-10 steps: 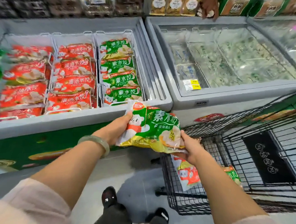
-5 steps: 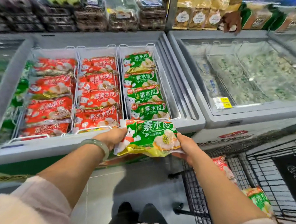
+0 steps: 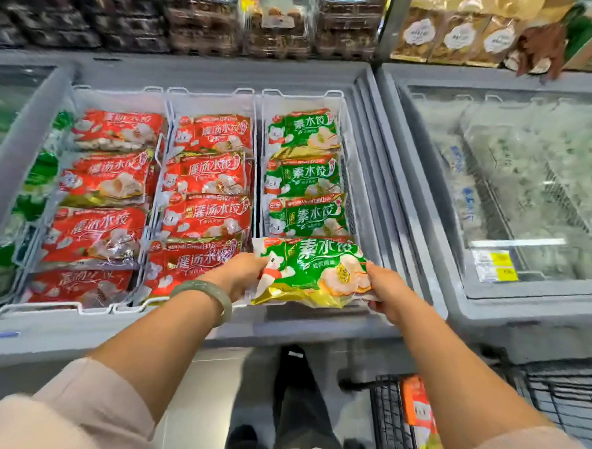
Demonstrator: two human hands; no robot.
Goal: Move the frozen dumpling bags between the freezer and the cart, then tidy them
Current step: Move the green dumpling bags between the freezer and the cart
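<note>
I hold a green dumpling bag (image 3: 314,271) flat over the near end of the freezer's right basket. My left hand (image 3: 239,274) grips its left edge and my right hand (image 3: 385,290) grips its right edge. Behind it, three more green bags (image 3: 304,176) lie in a row in that basket. Red dumpling bags (image 3: 207,182) fill the middle basket and the left basket (image 3: 107,194). The open freezer (image 3: 376,166) has a grey rim. A red bag (image 3: 418,409) lies in the black wire cart (image 3: 387,428) at the lower right.
A second chest freezer (image 3: 523,305) with a shut glass lid stands to the right. Shelves of packaged goods (image 3: 212,21) run along the back. Another person's hand (image 3: 540,48) reaches onto the far shelf. My legs and shoes show on the grey floor below.
Both hands have carried the green bag from above the cart leftward and forward to the near end of the freezer's right basket. My view has turned left, so the cart shows only at the lower right.
</note>
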